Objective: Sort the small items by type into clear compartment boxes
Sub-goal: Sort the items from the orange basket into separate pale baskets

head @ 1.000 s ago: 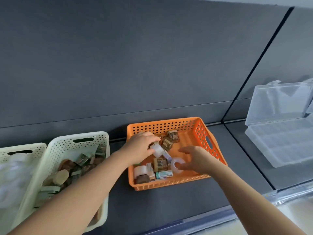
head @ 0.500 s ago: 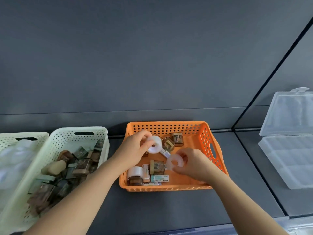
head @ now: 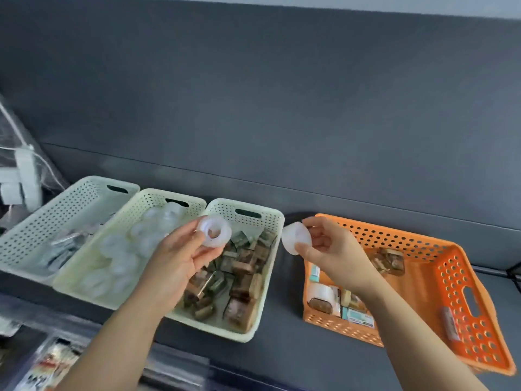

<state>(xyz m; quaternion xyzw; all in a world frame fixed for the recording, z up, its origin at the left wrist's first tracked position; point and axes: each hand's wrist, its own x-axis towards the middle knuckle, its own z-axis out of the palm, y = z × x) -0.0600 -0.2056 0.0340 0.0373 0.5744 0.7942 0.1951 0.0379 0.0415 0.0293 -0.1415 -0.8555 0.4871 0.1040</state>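
My left hand (head: 174,266) holds a white tape roll (head: 214,232) above the seam between two cream baskets. My right hand (head: 329,249) grips a second white tape roll (head: 296,237) in the gap between the cream basket of brown items (head: 270,218) and the orange basket (head: 451,266). Brown cubes, small boxes and another tape roll lie in the orange basket. The middle cream basket (head: 158,198) is filled with white tape rolls. The clear compartment boxes are out of view.
A third cream basket (head: 81,190) at far left holds clear packets. All baskets stand on a dark grey shelf (head: 282,359) against a dark wall. White cables and a plug strip (head: 19,176) hang at the left edge. Packaged goods lie below the shelf front.
Both hands have lifted out of the orange basket, each with a tape roll, and moved left. My view has swung left, so the clear box has left the frame.
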